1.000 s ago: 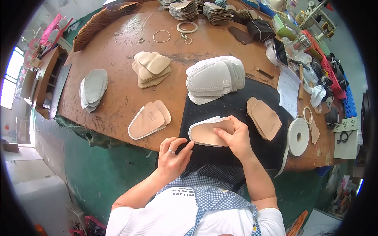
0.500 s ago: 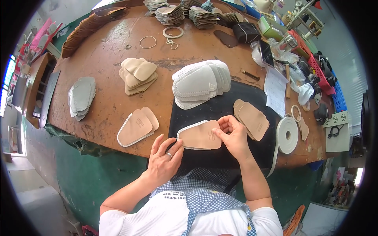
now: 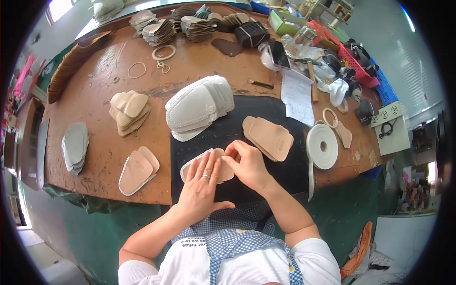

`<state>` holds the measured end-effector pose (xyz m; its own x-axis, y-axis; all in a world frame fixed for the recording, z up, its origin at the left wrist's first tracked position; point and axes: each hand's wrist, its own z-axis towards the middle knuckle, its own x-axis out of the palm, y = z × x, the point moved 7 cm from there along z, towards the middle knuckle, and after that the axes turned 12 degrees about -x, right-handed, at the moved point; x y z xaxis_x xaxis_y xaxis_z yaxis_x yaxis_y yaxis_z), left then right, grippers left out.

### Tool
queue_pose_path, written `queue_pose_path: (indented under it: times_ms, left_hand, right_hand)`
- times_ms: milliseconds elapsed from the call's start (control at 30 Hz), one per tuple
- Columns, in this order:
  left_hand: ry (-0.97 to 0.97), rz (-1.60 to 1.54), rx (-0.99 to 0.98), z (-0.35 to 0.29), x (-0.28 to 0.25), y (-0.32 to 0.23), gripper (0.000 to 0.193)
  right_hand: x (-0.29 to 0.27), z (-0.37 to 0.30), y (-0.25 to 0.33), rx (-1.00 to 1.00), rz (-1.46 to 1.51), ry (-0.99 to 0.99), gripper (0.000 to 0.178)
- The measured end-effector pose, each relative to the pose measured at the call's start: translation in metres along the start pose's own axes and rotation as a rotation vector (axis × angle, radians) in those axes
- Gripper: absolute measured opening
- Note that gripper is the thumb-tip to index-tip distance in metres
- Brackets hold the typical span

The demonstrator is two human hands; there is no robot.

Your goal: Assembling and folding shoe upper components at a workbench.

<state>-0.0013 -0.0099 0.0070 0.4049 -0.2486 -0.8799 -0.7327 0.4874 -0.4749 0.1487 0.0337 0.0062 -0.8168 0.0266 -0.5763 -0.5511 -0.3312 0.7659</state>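
Note:
A tan insole piece (image 3: 227, 174) lies over a white piece with a stitched edge on the black mat (image 3: 294, 178). My left hand (image 3: 199, 185) rests flat on it, fingers stretched out, thumb apart, covering much of it. The fingers of my right hand (image 3: 248, 167) are pinched at the piece's upper right edge; the fingertips are partly hidden. Beyond the hands, several white stitched insole pieces (image 3: 190, 111) are stacked, and more tan pieces (image 3: 271, 141) overlap to the right. Left of the mat sits another tan-on-white pair (image 3: 137, 172).
Farther left are a tan pile (image 3: 127, 116) and a grey pile (image 3: 75, 149). A white tape roll (image 3: 315, 147), a paper sheet (image 3: 297, 97) and a hammer (image 3: 312, 83) lie to the right. Stacked pieces (image 3: 159, 32) and a black bundle (image 3: 251, 34) stand at the back.
My left hand has moved from the piece's left tip to lie flat over it. My right hand still pinches its right end. The whole view has shifted, moving the table contents leftward.

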Motion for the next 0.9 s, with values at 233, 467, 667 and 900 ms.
queue_pose_path:
  times_ms: [233, 467, 667, 900]
  left_hand:
    - [-0.213, -0.844, -0.475, -0.006, -0.037, 0.065, 0.039]
    - [-0.723, -0.334, -0.675, -0.080, -0.116, 0.173, 0.032]
    - [-0.504, -0.167, -0.385, 0.033, -0.107, 0.086, 0.057]
    - [-0.477, 0.139, -0.106, 0.099, -0.076, 0.079, 0.047]
  right_hand:
    - [-0.013, -0.013, 0.028, -0.161, 0.220, -0.057, 0.015]
    - [-0.120, -0.005, -0.008, -0.071, -0.546, -0.207, 0.040]
    - [-0.122, -0.028, -0.022, 0.035, -0.655, -0.196, 0.034]
    - [-0.094, -0.028, -0.009, -0.197, -0.761, -0.261, 0.027]
